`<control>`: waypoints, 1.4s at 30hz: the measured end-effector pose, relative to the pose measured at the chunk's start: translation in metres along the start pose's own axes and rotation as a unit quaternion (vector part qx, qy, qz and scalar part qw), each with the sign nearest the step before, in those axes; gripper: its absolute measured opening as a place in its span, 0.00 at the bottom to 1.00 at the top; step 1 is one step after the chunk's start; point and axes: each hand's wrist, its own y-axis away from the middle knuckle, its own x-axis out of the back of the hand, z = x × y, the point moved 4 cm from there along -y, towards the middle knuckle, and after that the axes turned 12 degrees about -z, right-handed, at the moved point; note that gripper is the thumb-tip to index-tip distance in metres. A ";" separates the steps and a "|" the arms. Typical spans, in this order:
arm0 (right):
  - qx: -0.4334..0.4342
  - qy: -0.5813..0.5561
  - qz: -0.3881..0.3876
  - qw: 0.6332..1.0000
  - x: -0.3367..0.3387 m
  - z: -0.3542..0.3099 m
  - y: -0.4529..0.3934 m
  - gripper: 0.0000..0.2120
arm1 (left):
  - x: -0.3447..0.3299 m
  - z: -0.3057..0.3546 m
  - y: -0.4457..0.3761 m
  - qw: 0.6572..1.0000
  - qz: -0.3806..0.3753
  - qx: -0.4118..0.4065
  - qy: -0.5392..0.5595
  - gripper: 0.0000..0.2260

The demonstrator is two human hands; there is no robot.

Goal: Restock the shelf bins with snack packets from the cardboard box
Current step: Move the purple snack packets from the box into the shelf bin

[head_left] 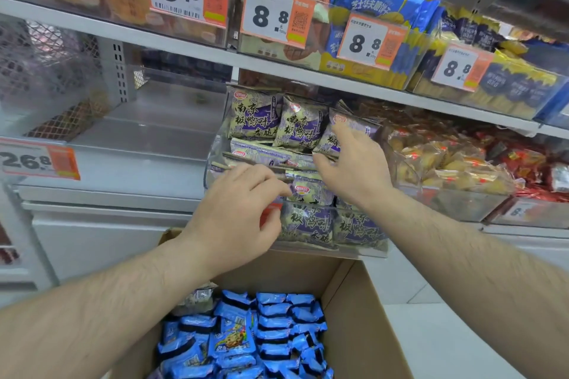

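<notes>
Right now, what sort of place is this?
Most likely a shop's snack aisle: price tags on shelves, clear bins of snack packets, and a cardboard box of stock below.

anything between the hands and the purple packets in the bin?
Nothing visible. Both the left hand and right hand are already over the clear bin's open top, fingers on the purple packets; its front wall sits below them.

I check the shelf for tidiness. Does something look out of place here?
Yes. In the clear bin the purple packets lie unevenly: some upright, some flat. One grey packet sits among the blue packets.
</notes>
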 end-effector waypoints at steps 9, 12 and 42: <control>0.161 -0.258 -0.046 0.951 -0.089 -0.094 0.139 0.05 | -0.053 -0.035 0.091 0.869 -0.478 0.127 0.010 0.04; 0.034 -0.215 -0.336 0.916 -0.188 -0.095 0.155 0.07 | -0.059 -0.059 0.109 0.825 -0.522 0.214 0.017 0.12; -0.203 -0.523 -0.392 0.729 -0.204 -0.089 0.193 0.13 | -0.077 -0.065 0.140 0.736 -0.447 0.419 0.288 0.11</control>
